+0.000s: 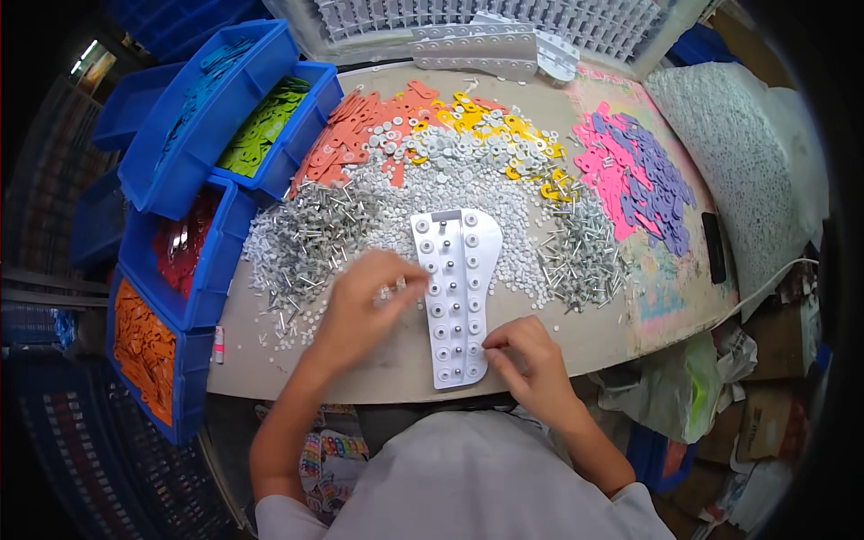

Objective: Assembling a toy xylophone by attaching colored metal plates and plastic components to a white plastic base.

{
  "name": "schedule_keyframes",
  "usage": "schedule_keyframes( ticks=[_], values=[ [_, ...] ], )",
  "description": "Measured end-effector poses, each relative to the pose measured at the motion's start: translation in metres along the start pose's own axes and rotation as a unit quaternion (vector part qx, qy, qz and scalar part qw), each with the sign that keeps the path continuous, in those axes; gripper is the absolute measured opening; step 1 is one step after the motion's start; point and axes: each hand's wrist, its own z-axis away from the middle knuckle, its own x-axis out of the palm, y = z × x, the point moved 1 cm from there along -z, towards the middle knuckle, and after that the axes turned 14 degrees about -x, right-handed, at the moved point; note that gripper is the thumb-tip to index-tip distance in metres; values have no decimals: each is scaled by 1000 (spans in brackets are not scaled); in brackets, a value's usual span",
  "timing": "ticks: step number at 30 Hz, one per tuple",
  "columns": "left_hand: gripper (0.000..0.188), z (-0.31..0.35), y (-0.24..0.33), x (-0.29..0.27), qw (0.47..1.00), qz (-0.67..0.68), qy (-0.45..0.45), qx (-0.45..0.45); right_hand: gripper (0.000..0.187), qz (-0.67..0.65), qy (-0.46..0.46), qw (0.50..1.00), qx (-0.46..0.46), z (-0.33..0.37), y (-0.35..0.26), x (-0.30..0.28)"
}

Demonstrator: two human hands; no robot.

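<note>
A white moulded plate [454, 315] lies lengthwise before me on the table. Round white rings sit in a row along each side, and metal studs stand down its middle channel. My left hand [364, 306], slightly blurred, is at the plate's left edge with thumb and forefinger drawn together; whatever is between them is hidden. At the lower right edge of the plate is my right hand [529, 360], its thumb and forefinger pinched beside a ring. I cannot tell what it grips. Beyond the plate spreads a heap of small white round pieces [432, 184].
Metal rivets lie in piles left [315, 225] and right [580, 256]. Farther back are coral tags [360, 126] and yellow tags [472, 112]; pink tags [603, 166] and purple tags [661, 184] lie right. Blue bins [229, 243] line the left, and a dark flat object [713, 247] rests right.
</note>
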Motion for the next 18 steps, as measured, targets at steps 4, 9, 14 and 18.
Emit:
schedule_keyframes(
  ticks=[4,9,14,18],
  values=[
    [13,57,7,18,999,9,-45,-5,10,-5,-8,1000,-8,0,-4,8],
    [11,73,-3,43,999,-9,-43,-10,10,27,-10,999,-32,-1,6,17],
    [8,75,-4,55,999,-29,15,-17,10,41,-12,999,-30,-3,6,20],
    [11,76,-5,61,998,-23,54,-13,14,40,7,999,-18,0,5,25]
  ],
)
